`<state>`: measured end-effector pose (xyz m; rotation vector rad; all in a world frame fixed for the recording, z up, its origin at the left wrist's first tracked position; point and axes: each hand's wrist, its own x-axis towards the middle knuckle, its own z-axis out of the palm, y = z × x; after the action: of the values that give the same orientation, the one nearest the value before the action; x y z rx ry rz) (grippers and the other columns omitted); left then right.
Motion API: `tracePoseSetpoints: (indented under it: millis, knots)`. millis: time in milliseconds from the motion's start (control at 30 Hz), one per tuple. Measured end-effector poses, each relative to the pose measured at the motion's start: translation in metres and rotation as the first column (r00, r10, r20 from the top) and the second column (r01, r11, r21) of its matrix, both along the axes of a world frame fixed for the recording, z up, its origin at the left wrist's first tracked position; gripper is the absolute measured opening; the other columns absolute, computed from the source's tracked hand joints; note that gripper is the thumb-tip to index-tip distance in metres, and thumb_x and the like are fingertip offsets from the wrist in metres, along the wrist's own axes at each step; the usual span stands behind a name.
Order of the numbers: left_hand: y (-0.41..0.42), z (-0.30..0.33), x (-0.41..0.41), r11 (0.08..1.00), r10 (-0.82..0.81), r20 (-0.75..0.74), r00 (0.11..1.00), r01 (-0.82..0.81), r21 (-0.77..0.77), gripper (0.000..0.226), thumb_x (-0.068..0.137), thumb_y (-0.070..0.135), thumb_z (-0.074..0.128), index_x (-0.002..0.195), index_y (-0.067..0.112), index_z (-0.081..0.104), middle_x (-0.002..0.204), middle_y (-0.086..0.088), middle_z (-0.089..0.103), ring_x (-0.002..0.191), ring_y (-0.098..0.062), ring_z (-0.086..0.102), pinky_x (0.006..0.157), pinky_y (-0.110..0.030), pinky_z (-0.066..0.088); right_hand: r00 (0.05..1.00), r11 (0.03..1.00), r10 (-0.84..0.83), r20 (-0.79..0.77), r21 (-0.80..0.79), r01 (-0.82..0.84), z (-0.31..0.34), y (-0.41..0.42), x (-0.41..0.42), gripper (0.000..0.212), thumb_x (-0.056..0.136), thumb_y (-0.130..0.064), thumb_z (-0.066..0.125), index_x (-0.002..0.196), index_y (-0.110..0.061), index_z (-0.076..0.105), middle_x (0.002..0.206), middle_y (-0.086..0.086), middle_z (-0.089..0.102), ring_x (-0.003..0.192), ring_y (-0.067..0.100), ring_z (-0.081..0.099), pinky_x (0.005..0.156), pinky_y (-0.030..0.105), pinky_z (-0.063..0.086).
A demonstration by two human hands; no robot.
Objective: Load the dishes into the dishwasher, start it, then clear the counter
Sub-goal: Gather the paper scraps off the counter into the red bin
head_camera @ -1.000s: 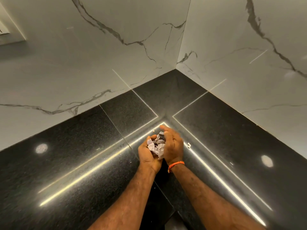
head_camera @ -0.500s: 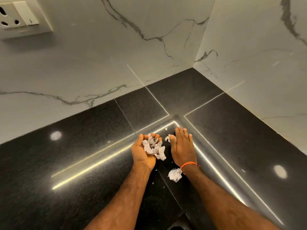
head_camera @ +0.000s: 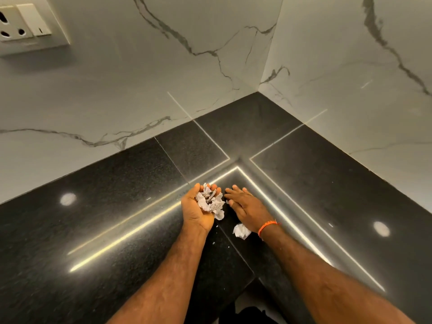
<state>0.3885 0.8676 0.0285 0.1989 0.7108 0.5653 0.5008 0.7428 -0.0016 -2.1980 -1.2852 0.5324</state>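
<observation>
The left hand [head_camera: 198, 210] lies palm-up on the black counter [head_camera: 112, 220], fingers curled around crumpled paper scraps [head_camera: 210, 202], while the right hand [head_camera: 247, 206] lies palm-down just beside it, fingers straight, a loose scrap [head_camera: 241, 231] by its wrist, both near the counter's inner corner edge, walls well apart.

White marble-veined wall tiles [head_camera: 145, 90] meet in a corner; a switch-and-socket plate [head_camera: 28, 26] sits upper left; the glossy black surface below mirrors strip lights and round lamps.
</observation>
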Motion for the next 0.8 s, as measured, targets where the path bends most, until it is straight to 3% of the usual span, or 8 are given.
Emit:
tracePoseSetpoints:
  millis: [100,167,300,400,500,633,700,800]
  knots:
    - [-0.003,0.001,-0.01,1.0,-0.029,0.024,0.999,0.029,0.012,0.015,0.095,0.014,0.055,0.085,0.006,0.064,0.075,-0.011,0.069,0.076,-0.026,0.069,0.089,-0.045,0.055,0.965,0.957,-0.244,-0.092,0.136,0.255,0.004,-0.015,-0.021,0.037,0.104,-0.024,0.047,0.138,-0.016,0.06,0.143,0.002,0.058,0.138,0.015,0.047,0.12,0.037,0.03]
    - [-0.002,0.0,-0.018,1.0,-0.029,0.024,0.999,0.029,0.011,0.009,0.092,0.012,0.059,0.088,0.006,0.064,0.077,-0.012,0.069,0.077,-0.025,0.069,0.091,-0.045,0.056,0.911,0.888,-0.409,-0.052,0.206,0.41,0.004,-0.024,-0.033,0.038,0.104,-0.025,0.05,0.14,-0.016,0.057,0.146,0.002,0.055,0.14,0.018,0.045,0.119,0.04,0.032]
    - [0.001,-0.002,-0.037,0.999,-0.033,0.047,0.998,0.032,0.006,0.012,0.095,0.016,0.059,0.092,0.007,0.066,0.079,-0.012,0.068,0.079,-0.027,0.068,0.092,-0.047,0.055,0.917,0.929,-0.356,0.178,-0.04,0.368,-0.008,-0.031,-0.063,0.101,0.083,-0.084,0.043,0.158,-0.019,0.024,0.165,-0.003,0.016,0.155,0.018,0.005,0.126,0.044,0.009]
    - [0.006,-0.003,-0.048,1.0,-0.022,0.039,0.999,0.022,0.011,0.019,0.099,0.019,0.055,0.091,0.006,0.066,0.081,-0.013,0.069,0.079,-0.027,0.07,0.092,-0.048,0.054,0.922,0.93,-0.268,0.281,-0.175,0.323,-0.016,-0.016,-0.069,0.129,0.064,-0.101,0.033,0.161,-0.022,0.003,0.167,-0.001,-0.006,0.154,0.02,-0.013,0.126,0.046,-0.003]
    - [0.014,-0.002,-0.057,1.0,0.002,0.032,0.999,-0.002,-0.001,0.021,0.101,0.019,0.055,0.09,0.005,0.065,0.084,-0.013,0.07,0.082,-0.028,0.071,0.092,-0.048,0.055,0.936,0.953,-0.214,0.279,-0.152,0.263,-0.015,0.004,-0.065,0.11,0.075,-0.091,0.034,0.16,-0.029,0.001,0.167,0.001,-0.008,0.154,0.022,-0.013,0.126,0.049,-0.001]
    - [0.02,-0.006,-0.059,1.0,0.012,0.031,0.999,-0.011,-0.01,0.021,0.101,0.021,0.055,0.092,0.004,0.065,0.086,-0.014,0.07,0.085,-0.029,0.071,0.087,-0.047,0.057,0.913,0.981,-0.174,0.368,-0.015,0.194,-0.023,0.021,-0.066,0.053,0.098,-0.054,0.037,0.146,-0.033,0.047,0.158,0.003,0.036,0.151,0.028,0.022,0.12,0.051,0.025]
    - [0.019,-0.009,-0.056,1.0,0.012,0.03,0.999,-0.011,-0.018,0.022,0.1,0.022,0.055,0.092,0.004,0.065,0.086,-0.014,0.069,0.084,-0.029,0.07,0.087,-0.046,0.057,0.867,0.97,-0.24,0.437,0.066,0.235,-0.023,0.023,-0.063,0.033,0.1,-0.044,0.044,0.123,-0.03,0.063,0.134,-0.001,0.055,0.13,0.026,0.046,0.103,0.047,0.042]
    - [0.016,-0.01,-0.055,1.0,0.008,0.018,1.0,-0.007,-0.03,0.024,0.101,0.023,0.053,0.089,0.005,0.065,0.082,-0.013,0.069,0.082,-0.029,0.068,0.086,-0.046,0.056,0.786,0.948,-0.303,0.539,0.09,0.304,-0.021,0.026,-0.057,0.028,0.098,-0.041,0.044,0.098,-0.022,0.064,0.1,0.0,0.058,0.093,0.025,0.055,0.077,0.041,0.048]
